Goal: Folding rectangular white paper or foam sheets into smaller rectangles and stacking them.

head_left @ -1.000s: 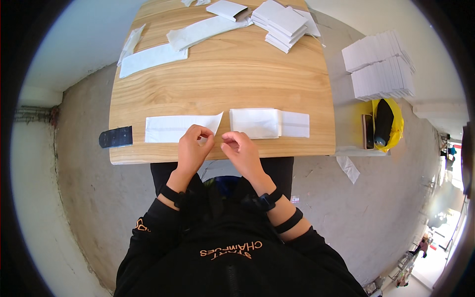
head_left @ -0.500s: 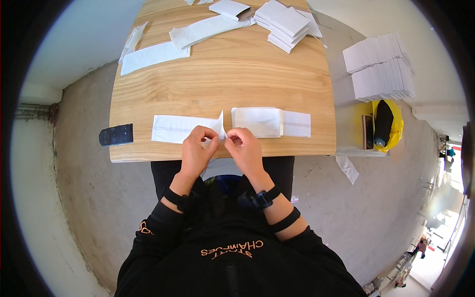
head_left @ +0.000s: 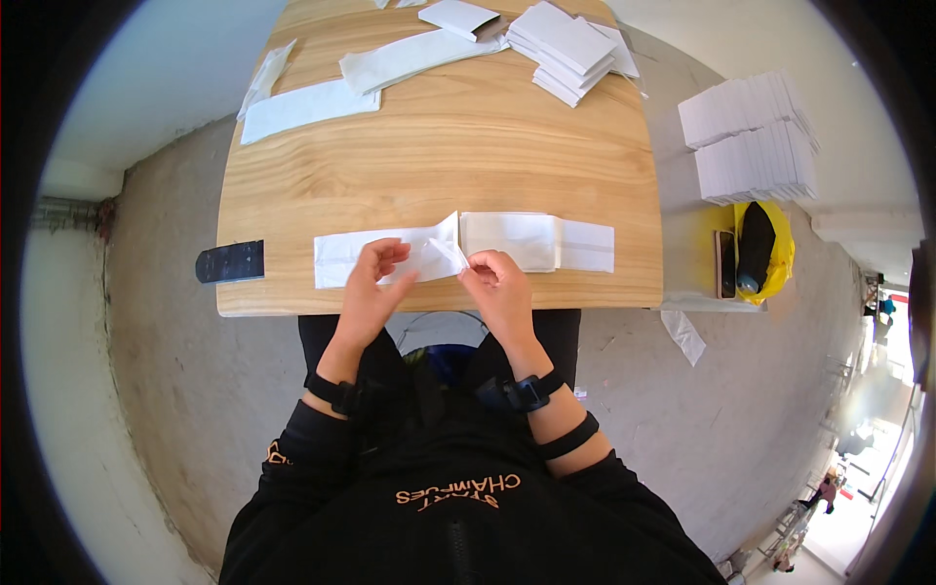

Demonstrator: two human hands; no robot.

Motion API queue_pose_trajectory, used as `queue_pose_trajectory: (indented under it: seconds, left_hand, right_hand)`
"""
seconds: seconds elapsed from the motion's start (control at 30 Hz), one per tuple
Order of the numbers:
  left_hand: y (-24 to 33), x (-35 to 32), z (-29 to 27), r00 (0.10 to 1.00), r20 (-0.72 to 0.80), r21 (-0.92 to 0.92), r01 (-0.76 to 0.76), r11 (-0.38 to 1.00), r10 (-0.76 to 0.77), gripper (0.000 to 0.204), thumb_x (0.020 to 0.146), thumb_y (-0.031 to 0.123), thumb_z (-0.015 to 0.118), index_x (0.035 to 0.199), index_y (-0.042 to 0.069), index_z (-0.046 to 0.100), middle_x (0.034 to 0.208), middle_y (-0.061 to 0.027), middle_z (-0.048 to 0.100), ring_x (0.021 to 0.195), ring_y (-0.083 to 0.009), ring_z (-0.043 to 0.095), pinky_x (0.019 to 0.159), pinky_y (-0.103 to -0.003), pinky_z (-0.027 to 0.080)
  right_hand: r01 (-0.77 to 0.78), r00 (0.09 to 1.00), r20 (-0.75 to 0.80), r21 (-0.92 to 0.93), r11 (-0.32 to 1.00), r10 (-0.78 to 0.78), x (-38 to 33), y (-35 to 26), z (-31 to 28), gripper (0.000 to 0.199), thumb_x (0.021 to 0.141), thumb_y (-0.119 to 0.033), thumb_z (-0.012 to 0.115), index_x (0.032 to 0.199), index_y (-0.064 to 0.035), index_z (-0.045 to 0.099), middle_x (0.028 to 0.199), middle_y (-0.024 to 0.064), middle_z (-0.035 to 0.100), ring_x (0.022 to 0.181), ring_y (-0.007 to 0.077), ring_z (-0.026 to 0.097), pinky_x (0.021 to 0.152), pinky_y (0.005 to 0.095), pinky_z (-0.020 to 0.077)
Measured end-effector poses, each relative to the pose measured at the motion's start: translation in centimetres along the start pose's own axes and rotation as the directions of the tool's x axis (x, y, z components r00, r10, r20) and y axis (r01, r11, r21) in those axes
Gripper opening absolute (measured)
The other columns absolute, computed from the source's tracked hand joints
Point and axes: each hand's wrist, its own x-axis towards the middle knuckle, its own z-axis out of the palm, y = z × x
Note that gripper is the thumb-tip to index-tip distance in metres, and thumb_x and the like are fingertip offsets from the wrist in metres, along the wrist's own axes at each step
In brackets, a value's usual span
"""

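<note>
A long thin white sleeve (head_left: 338,255) lies near the front edge of the wooden table, its right end raised and folded up. My right hand (head_left: 499,292) pinches the near corner of that raised end between thumb and fingertips. Over the sleeve's near edge, my left hand (head_left: 373,288) has its thumb and fingers apart, with nothing between them. Just right of the raised end sits a stack of flat white sleeves (head_left: 509,240), with a white strip (head_left: 587,247) sticking out to its right.
A black flat object (head_left: 232,262) overhangs the table's left edge. Along the far side lie more white sleeves (head_left: 310,109) and a pile of white boxes (head_left: 567,49). Right of the table are stacked white boxes (head_left: 751,161), a yellow bag (head_left: 780,263) and a phone (head_left: 724,263).
My left hand has let go of the sleeve's end and opened, moving slightly left. The right hand has shifted right, still pinching, and the sleeve has slid right with it.
</note>
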Motion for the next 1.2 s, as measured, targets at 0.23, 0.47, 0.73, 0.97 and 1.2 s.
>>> queue_pose_trajectory:
  seconds: [0.23, 0.47, 0.73, 0.97, 1.2]
  left_hand:
    - [1.5, 1.8, 2.5, 0.982, -0.068, 0.213, -0.157, 0.964, 0.175, 0.022, 0.082, 0.009, 0.068, 0.099, -0.001, 0.059, 0.096, -0.0127, 0.063, 0.093, -0.0234, 0.061, 0.086, -0.032, 0.047]
    - [-0.2, 0.9, 0.1, 0.975, -0.22, -0.173, -0.024, 0.985, -0.014, 0.006, 0.092, 0.005, 0.058, 0.096, 0.001, 0.057, 0.097, -0.0064, 0.065, 0.09, -0.0114, 0.059, 0.083, -0.027, 0.047]
    - [-2.3, -1.9, -4.5, 0.796, -0.359, -0.701, 0.115, 0.703, -0.487, 0.019, 0.096, 0.011, 0.048, 0.113, 0.004, 0.054, 0.108, -0.0063, 0.062, 0.099, -0.0171, 0.06, 0.089, -0.033, 0.048]
    - [-4.3, -2.4, -5.5, 0.851, -0.293, -0.705, 0.115, 0.699, -0.436, 0.023, 0.092, 0.007, 0.049, 0.115, 0.002, 0.053, 0.11, -0.0075, 0.061, 0.101, -0.0174, 0.059, 0.089, -0.033, 0.047]
    - [-3.5, -1.1, -4.0, 0.872, -0.265, -0.706, 0.116, 0.699, -0.413, 0.024, 0.092, 0.008, 0.05, 0.115, 0.003, 0.052, 0.112, -0.0076, 0.06, 0.105, -0.0178, 0.057, 0.093, -0.032, 0.045]
  right_hand:
    - [0.038, 0.999, 0.004, -0.121, 0.992, -0.038, -0.2, -1.1, -0.1, 0.009, 0.08, -0.008, 0.065, 0.087, -0.0017, 0.063, 0.083, 0.0092, 0.062, 0.074, 0.0187, 0.066, 0.067, 0.0284, 0.0516]
    - [-0.016, 1.0, -0.02, -0.071, 0.997, 0.015, 0.1, -0.1, -0.3, 0.009, 0.08, -0.007, 0.065, 0.087, -0.0017, 0.063, 0.085, 0.0087, 0.063, 0.075, 0.0186, 0.067, 0.069, 0.0283, 0.0518]
    - [-0.071, 0.997, 0.003, -0.026, 0.997, 0.071, 0.1, 0.1, -0.4, 0.019, 0.083, -0.011, 0.068, 0.094, 0.0024, 0.061, 0.092, 0.0081, 0.065, 0.082, 0.0147, 0.066, 0.073, 0.026, 0.0509]
    - [-0.05, 0.999, -0.005, -0.191, 0.98, 0.05, 1.4, -0.7, 0.7, 0.028, 0.083, -0.022, 0.069, 0.1, -0.0012, 0.059, 0.087, 0.0112, 0.064, 0.073, 0.0219, 0.065, 0.067, 0.0328, 0.0508]
    - [0.078, 0.989, -0.102, -0.267, 0.961, -0.109, 2.2, -0.4, -1.3, 0.015, 0.081, -0.018, 0.068, 0.088, -0.0053, 0.065, 0.079, 0.0097, 0.065, 0.068, 0.022, 0.063, 0.063, 0.0333, 0.0492]
